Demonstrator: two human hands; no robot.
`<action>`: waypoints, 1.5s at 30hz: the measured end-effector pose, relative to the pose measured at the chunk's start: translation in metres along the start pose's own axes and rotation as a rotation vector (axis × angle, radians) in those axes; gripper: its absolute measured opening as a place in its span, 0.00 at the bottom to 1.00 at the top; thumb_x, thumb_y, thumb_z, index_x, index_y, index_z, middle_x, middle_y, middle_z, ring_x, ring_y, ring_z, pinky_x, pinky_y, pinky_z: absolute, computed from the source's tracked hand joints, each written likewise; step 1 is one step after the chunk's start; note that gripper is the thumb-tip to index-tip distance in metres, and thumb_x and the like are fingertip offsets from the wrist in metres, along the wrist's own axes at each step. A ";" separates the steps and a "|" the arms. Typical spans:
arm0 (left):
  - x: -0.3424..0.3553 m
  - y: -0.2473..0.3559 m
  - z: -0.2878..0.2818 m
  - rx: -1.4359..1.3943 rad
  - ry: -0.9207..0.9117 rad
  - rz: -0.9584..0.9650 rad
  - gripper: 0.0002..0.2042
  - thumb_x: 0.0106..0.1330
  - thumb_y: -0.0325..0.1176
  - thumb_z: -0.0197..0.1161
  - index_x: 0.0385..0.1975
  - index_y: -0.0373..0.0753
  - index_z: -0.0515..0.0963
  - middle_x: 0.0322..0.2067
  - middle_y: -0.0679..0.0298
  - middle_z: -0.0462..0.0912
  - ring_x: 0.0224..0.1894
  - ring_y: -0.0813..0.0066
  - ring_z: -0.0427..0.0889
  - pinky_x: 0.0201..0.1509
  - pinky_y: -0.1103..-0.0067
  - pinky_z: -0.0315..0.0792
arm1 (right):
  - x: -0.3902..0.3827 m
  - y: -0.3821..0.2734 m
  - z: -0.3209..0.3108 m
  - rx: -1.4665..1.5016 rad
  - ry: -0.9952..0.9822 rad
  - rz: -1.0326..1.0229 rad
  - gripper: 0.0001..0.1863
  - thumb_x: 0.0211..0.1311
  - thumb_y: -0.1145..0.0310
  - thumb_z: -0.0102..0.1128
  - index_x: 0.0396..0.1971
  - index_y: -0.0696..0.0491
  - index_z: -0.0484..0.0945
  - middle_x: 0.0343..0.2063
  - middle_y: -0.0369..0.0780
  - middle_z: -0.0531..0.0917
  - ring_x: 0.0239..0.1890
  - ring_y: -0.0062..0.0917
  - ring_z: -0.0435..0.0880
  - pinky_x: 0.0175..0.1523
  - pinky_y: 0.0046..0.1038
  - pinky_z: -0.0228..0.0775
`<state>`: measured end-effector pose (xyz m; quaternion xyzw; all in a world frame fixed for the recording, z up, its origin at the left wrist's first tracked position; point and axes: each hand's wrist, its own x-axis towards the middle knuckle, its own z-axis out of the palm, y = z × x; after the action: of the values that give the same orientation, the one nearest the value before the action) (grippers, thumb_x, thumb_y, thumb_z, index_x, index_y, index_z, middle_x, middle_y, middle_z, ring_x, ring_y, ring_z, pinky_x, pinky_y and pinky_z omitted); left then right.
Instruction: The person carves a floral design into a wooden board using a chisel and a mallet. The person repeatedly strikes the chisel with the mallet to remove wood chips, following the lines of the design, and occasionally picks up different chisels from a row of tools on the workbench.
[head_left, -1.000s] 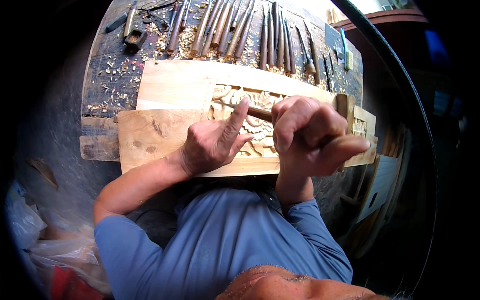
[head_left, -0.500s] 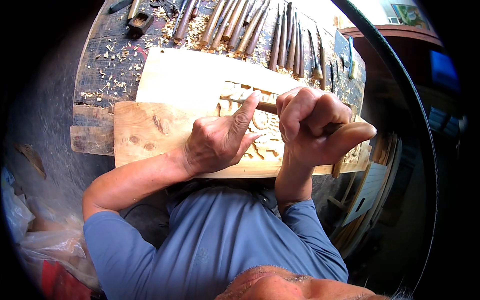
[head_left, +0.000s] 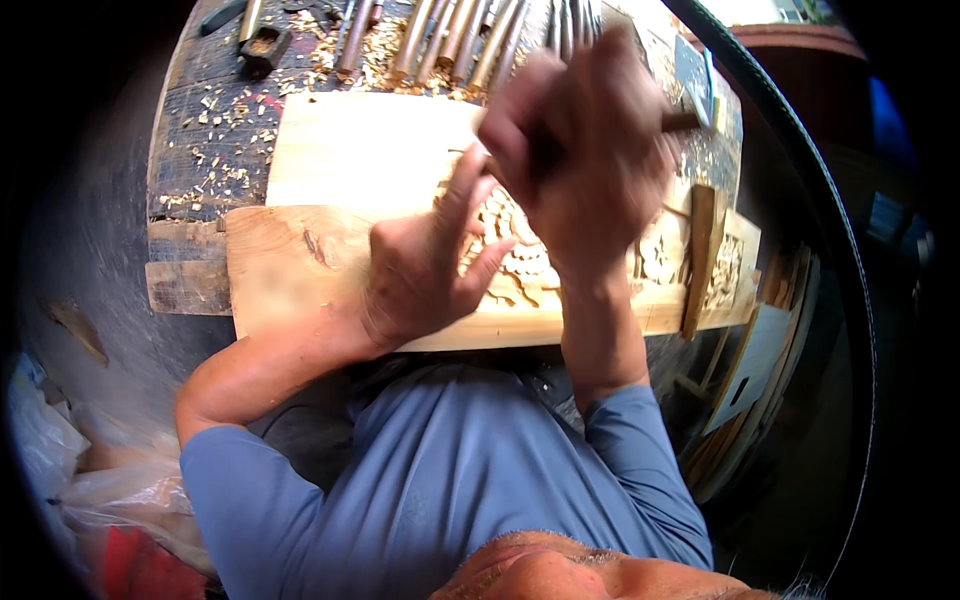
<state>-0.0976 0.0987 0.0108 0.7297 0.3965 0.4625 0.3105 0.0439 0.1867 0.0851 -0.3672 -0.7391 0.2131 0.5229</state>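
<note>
A wooden panel with carved openwork relief [head_left: 515,262] lies on the bench in front of me. Raised above it and smeared by motion, my right hand [head_left: 600,160] is closed round a carving chisel; the end of its wooden handle [head_left: 686,121] sticks out on the right, while its blade is hidden. Close over the left part of the carving is my left hand [head_left: 415,260], its index finger stretched out and its thumb apart. It holds nothing that I can see. A wooden bar [head_left: 704,262] lies across the panel to the right of my right forearm.
Several wooden-handled chisels [head_left: 462,40] lie in a row at the bench's far side among wood shavings. A small dark block with a hollow [head_left: 265,50] stands far left. A plain knotty board [head_left: 285,250] lies left of my left hand. A dark curved strap [head_left: 800,140] crosses the right side.
My right hand has lifted away from my left fingers and moved up, taking the chisel along. The left index finger no longer touches the chisel. The wooden bar shows more fully now.
</note>
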 end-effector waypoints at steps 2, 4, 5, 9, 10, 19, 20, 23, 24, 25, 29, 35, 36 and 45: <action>-0.001 -0.003 -0.004 -0.043 -0.008 -0.091 0.45 0.64 0.29 0.74 0.79 0.33 0.54 0.46 0.46 0.90 0.29 0.65 0.92 0.31 0.74 0.83 | 0.000 0.032 0.021 0.109 -0.054 -0.020 0.10 0.80 0.57 0.57 0.49 0.47 0.73 0.27 0.39 0.82 0.23 0.22 0.77 0.28 0.21 0.66; 0.004 -0.003 -0.003 -0.061 -0.003 -0.101 0.42 0.66 0.26 0.71 0.79 0.34 0.55 0.46 0.45 0.90 0.29 0.65 0.92 0.31 0.74 0.83 | 0.006 0.032 0.023 0.305 -0.182 0.119 0.26 0.74 0.58 0.64 0.68 0.44 0.69 0.36 0.39 0.85 0.33 0.26 0.83 0.38 0.21 0.72; 0.005 -0.002 -0.004 -0.037 0.010 -0.066 0.41 0.67 0.25 0.70 0.78 0.35 0.56 0.46 0.44 0.90 0.29 0.65 0.92 0.30 0.74 0.83 | 0.013 0.030 0.020 0.241 -0.158 0.059 0.31 0.71 0.62 0.66 0.71 0.45 0.70 0.34 0.37 0.85 0.31 0.24 0.83 0.36 0.20 0.71; 0.001 -0.005 -0.002 -0.048 -0.016 -0.024 0.27 0.67 0.23 0.69 0.66 0.30 0.71 0.28 0.56 0.86 0.23 0.64 0.88 0.27 0.71 0.79 | -0.043 0.008 0.000 0.045 0.136 -0.002 0.15 0.77 0.59 0.49 0.53 0.52 0.74 0.19 0.34 0.79 0.14 0.19 0.73 0.19 0.23 0.62; -0.002 -0.008 0.000 -0.061 -0.035 -0.018 0.22 0.67 0.23 0.68 0.61 0.29 0.77 0.22 0.60 0.84 0.22 0.64 0.86 0.25 0.70 0.78 | -0.074 -0.017 -0.013 0.162 0.129 0.146 0.18 0.80 0.52 0.42 0.44 0.52 0.73 0.19 0.36 0.78 0.14 0.20 0.72 0.19 0.25 0.63; 0.018 0.033 0.018 0.222 -0.232 0.412 0.13 0.64 0.28 0.65 0.46 0.31 0.85 0.18 0.70 0.72 0.19 0.77 0.74 0.21 0.76 0.65 | -0.137 -0.084 -0.137 -0.130 0.141 0.322 0.26 0.73 0.51 0.64 0.36 0.66 0.82 0.29 0.52 0.88 0.30 0.36 0.90 0.37 0.31 0.83; 0.029 0.036 0.017 0.352 -0.167 0.590 0.13 0.64 0.29 0.64 0.45 0.31 0.85 0.18 0.70 0.72 0.19 0.77 0.74 0.21 0.76 0.64 | -0.149 -0.089 -0.156 -0.098 0.063 0.477 0.23 0.68 0.56 0.70 0.39 0.68 0.85 0.29 0.51 0.89 0.29 0.34 0.90 0.37 0.30 0.83; 0.039 0.044 0.025 0.483 -0.204 0.740 0.13 0.62 0.32 0.64 0.42 0.31 0.85 0.20 0.70 0.72 0.21 0.78 0.73 0.24 0.78 0.62 | -0.178 -0.082 -0.182 0.134 0.098 0.647 0.25 0.67 0.58 0.71 0.45 0.70 0.85 0.31 0.51 0.88 0.26 0.33 0.87 0.33 0.29 0.80; 0.041 0.045 0.029 0.525 -0.204 0.793 0.13 0.62 0.32 0.64 0.41 0.30 0.85 0.21 0.70 0.72 0.21 0.78 0.73 0.24 0.78 0.62 | -0.189 -0.076 -0.186 0.187 0.147 0.659 0.29 0.69 0.53 0.71 0.47 0.70 0.84 0.33 0.52 0.88 0.24 0.34 0.85 0.30 0.30 0.78; 0.044 0.048 0.028 0.546 -0.264 0.768 0.14 0.61 0.33 0.64 0.41 0.30 0.84 0.25 0.68 0.74 0.26 0.78 0.74 0.29 0.79 0.65 | -0.191 -0.071 -0.189 0.228 0.154 0.695 0.27 0.69 0.55 0.70 0.47 0.70 0.84 0.32 0.52 0.88 0.25 0.34 0.86 0.31 0.30 0.79; 0.055 0.030 0.042 0.539 -0.132 0.846 0.15 0.62 0.35 0.63 0.44 0.32 0.84 0.33 0.66 0.78 0.36 0.75 0.77 0.39 0.78 0.69 | -0.193 -0.054 -0.185 0.330 0.180 0.820 0.25 0.71 0.60 0.67 0.50 0.70 0.84 0.30 0.52 0.88 0.28 0.33 0.88 0.33 0.30 0.81; 0.049 0.017 0.054 0.236 -0.337 0.592 0.23 0.71 0.44 0.64 0.56 0.30 0.81 0.41 0.58 0.85 0.41 0.69 0.83 0.43 0.73 0.76 | -0.193 -0.032 -0.158 0.373 0.068 0.937 0.28 0.70 0.55 0.69 0.50 0.70 0.84 0.32 0.51 0.89 0.31 0.35 0.91 0.37 0.30 0.86; 0.048 0.013 0.054 0.225 -0.421 0.570 0.23 0.71 0.43 0.64 0.56 0.29 0.81 0.37 0.59 0.85 0.37 0.71 0.83 0.36 0.75 0.75 | -0.187 -0.031 -0.157 0.342 0.025 0.938 0.28 0.70 0.55 0.69 0.50 0.69 0.84 0.33 0.52 0.89 0.31 0.35 0.91 0.38 0.30 0.87; 0.051 -0.001 0.060 -0.002 -0.413 0.402 0.24 0.65 0.40 0.66 0.53 0.25 0.79 0.30 0.61 0.78 0.30 0.70 0.78 0.30 0.73 0.70 | -0.147 -0.036 -0.143 0.157 -0.016 0.846 0.21 0.64 0.62 0.68 0.44 0.67 0.88 0.30 0.53 0.91 0.29 0.36 0.93 0.36 0.30 0.84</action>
<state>-0.0295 0.1386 0.0092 0.8721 0.1716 0.3567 0.2876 0.1923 0.0412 0.0716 -0.5955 -0.5088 0.4673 0.4101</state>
